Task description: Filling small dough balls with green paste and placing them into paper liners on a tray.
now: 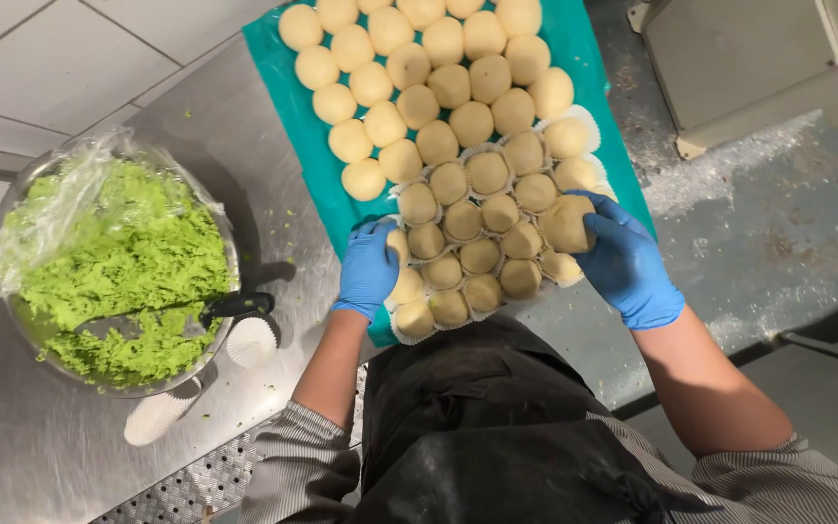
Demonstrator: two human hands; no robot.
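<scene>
One green-filled bowl [12, 209], one teal tray [288, 107], two gloved hands [369, 272]
</scene>
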